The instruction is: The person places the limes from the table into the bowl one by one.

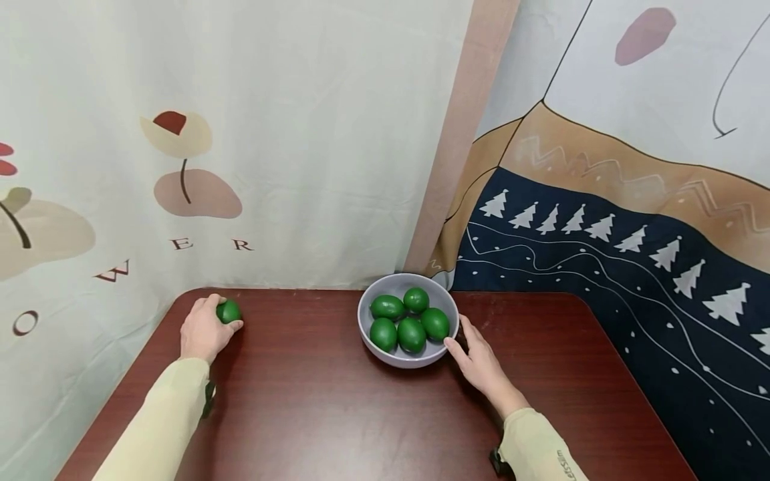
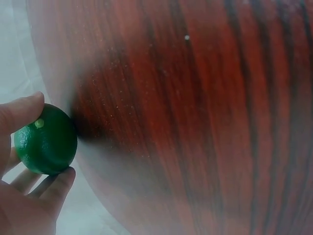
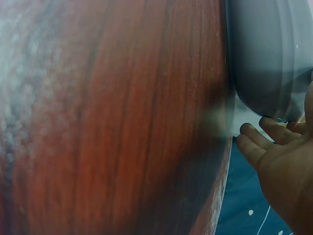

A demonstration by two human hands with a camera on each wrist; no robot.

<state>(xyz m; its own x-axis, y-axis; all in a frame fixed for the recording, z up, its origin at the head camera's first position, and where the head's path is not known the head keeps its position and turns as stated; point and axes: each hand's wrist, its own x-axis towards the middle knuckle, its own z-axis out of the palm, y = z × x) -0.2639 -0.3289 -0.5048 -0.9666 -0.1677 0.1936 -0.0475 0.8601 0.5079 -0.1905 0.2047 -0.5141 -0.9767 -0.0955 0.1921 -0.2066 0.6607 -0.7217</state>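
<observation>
At the table's far left corner my left hand (image 1: pixel 204 329) pinches a green lime (image 1: pixel 228 311) between thumb and fingers. In the left wrist view the lime (image 2: pixel 46 142) shows a pale stem spot, with the thumb above it and fingertips below. A grey bowl (image 1: pixel 406 361) stands near the back edge, holding several more green limes (image 1: pixel 412 335). My right hand (image 1: pixel 481 364) rests against the bowl's right side, thumb near the rim. From the right wrist, the fingers (image 3: pixel 252 144) look fairly straight and spread beside the bowl's outer wall (image 3: pixel 269 54).
A dark red wood-grain table (image 1: pixel 313 414) with rounded back corners carries everything. Behind it hangs a pale printed curtain (image 1: pixel 331 167). Dark blue cloth with white trees (image 1: pixel 583 267) hangs along the right.
</observation>
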